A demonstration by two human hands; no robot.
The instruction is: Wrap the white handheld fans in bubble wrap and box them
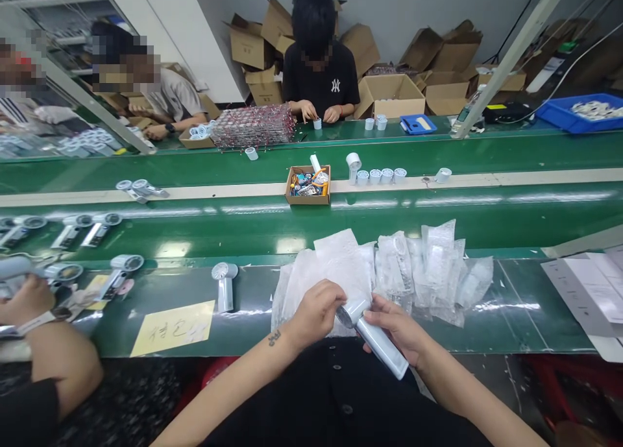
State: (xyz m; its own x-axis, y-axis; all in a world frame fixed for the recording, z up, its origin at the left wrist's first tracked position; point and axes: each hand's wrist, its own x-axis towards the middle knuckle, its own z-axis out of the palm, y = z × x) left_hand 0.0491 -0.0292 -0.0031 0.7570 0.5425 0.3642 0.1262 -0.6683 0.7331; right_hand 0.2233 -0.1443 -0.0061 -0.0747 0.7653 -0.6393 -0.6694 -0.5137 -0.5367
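I hold a small pale blue handheld fan (pixel 377 338) low over my lap at the near edge of the green bench. My right hand (pixel 398 328) is closed around its handle. My left hand (pixel 317 313) grips the fan's round head together with a thin clear plastic bag (pixel 341 265) that lies over it. Just beyond my hands, a heap of similar clear bags (pixel 433 272) is spread on the bench. Another fan (pixel 224 285) lies flat to the left of my hands.
A yellow paper note (pixel 172 328) lies at the left. A co-worker's arm (pixel 43 343) at far left handles fans (pixel 121 272). A small cardboard box of parts (pixel 308 185) and white cups (pixel 380 174) sit on the conveyor. White papers (pixel 588 291) lie right. People work opposite.
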